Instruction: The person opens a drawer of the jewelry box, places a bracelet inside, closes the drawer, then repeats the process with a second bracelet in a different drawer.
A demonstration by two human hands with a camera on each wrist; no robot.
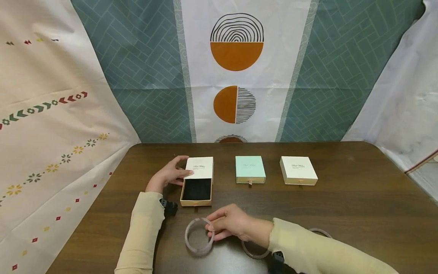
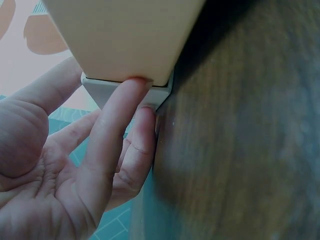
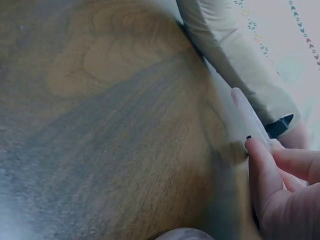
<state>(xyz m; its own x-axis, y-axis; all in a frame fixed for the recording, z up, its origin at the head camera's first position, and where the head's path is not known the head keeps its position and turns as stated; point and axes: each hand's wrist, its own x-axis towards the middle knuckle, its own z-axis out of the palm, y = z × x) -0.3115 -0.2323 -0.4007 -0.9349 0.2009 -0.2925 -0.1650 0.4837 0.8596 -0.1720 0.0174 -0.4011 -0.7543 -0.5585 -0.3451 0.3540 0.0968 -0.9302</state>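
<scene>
My left hand (image 1: 168,173) grips a white drawer-style gift box (image 1: 202,164) on the table, thumb on top and fingers at its far left side. The drawer (image 1: 196,203) is pulled out towards me, and its black padding lies bare. In the left wrist view, fingers touch the end of the box (image 2: 125,40). Between thumb and fingertips my right hand (image 1: 232,222) pinches a pale, translucent bangle (image 1: 199,251), held upright just in front of the drawer. The right wrist view catches this bangle (image 3: 248,115) nearly edge-on.
A mint green box (image 1: 249,167) and another white box (image 1: 297,169), both closed, stand right of the drawer box. Partly hidden by my right forearm, a second bangle (image 1: 254,256) and a third (image 1: 320,231) lie on the brown table (image 1: 359,198). Patterned cloth hangs behind.
</scene>
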